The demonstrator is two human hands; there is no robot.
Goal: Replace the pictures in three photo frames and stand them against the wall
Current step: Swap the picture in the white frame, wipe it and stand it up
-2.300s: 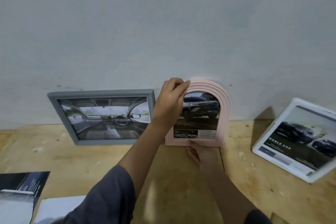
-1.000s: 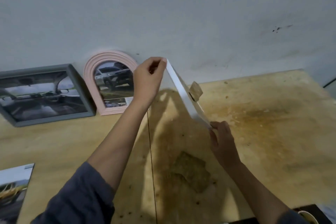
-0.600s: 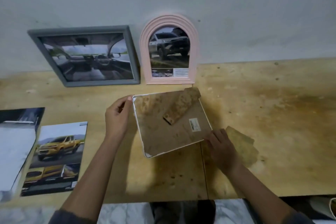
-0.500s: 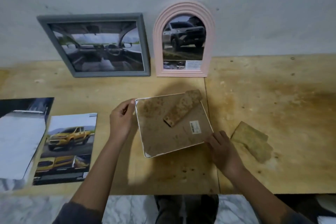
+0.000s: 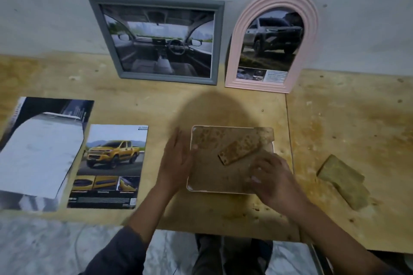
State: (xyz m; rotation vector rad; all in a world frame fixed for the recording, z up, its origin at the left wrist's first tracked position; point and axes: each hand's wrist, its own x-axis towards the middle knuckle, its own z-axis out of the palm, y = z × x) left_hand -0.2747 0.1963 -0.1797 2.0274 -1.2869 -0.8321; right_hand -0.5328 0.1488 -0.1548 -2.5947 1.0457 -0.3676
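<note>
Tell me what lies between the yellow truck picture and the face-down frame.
In the head view, only the left hand, resting against the face-down frame beside the yellow truck picture.

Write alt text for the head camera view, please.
Two bare hands, left hand and right hand, rest on a white frame lying face-down on a wooden table. A grey rectangular frame and pink arched frame lean against the wall.

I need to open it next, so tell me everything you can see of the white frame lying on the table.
The white frame lies face down on the wooden table, near its front edge. Its mottled brown backing board faces up, bearing a stand flap set diagonally. Corners are rounded. The left hand touches its left edge; the right hand rests on its lower right.
</note>
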